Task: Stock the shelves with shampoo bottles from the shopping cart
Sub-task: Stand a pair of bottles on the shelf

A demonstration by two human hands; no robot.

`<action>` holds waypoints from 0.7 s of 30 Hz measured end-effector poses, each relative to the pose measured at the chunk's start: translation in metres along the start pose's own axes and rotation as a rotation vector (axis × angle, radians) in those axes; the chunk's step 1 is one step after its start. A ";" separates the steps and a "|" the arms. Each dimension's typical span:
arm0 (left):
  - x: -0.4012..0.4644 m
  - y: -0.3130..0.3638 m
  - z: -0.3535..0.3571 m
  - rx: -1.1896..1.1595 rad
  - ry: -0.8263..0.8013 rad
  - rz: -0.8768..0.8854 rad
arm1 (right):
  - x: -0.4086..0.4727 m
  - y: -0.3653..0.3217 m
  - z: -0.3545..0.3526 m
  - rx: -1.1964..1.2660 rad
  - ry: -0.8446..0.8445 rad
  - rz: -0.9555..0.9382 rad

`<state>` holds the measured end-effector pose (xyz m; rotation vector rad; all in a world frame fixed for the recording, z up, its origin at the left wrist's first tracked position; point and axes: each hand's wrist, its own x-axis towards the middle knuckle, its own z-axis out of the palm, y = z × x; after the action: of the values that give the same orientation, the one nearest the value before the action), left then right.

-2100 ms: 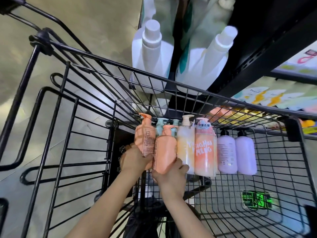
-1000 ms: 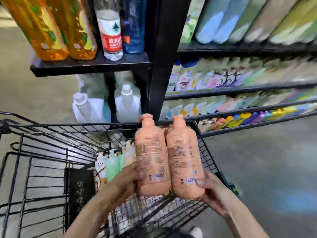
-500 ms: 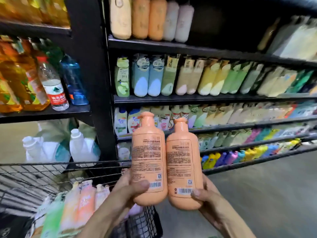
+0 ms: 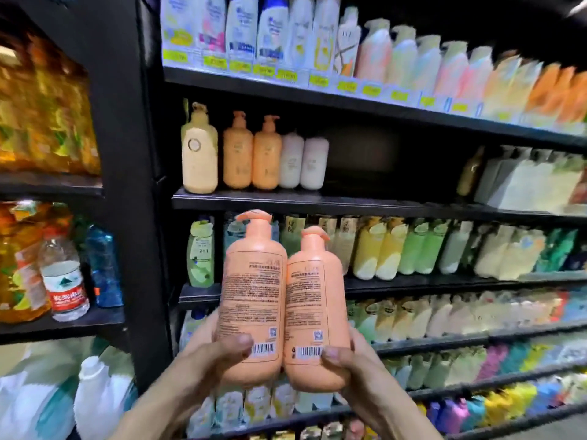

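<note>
Two orange plastic pump bottles held up in front of the shelving, side by side and touching: the taller-looking left bottle in the left hand, the right bottle in the right hand. Each hand wrapped around the lower part of its bottle, thumb pressed on the back label near the barcode — fingers behind, mostly hidden. Long axes close to upright, pump heads on top, back labels turned to the camera.

Above and a little to the right of the bottles, the black metal shelf with a dark empty gap beside two similar orange bottles and two pale bottles. Probably the target: up and forward from both hands, right hand nearer to the gap. Likely needed — a lift over the shelf edge, bottles kept upright. Shopping cart not in view.
</note>
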<state>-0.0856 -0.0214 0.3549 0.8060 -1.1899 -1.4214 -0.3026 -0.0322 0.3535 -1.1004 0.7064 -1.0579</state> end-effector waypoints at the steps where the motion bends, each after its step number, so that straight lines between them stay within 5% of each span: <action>1: 0.016 0.010 0.001 0.038 -0.001 0.037 | 0.015 -0.010 -0.003 -0.032 -0.002 -0.034; 11: 0.200 0.091 -0.024 0.370 0.140 0.342 | 0.232 -0.102 -0.025 -0.434 0.092 -0.375; 21: 0.305 0.117 -0.054 0.547 0.352 0.342 | 0.364 -0.128 -0.035 -0.521 0.095 -0.493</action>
<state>-0.0641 -0.3225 0.4908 1.1084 -1.3726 -0.6412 -0.2413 -0.3938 0.4776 -1.7419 0.8352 -1.3897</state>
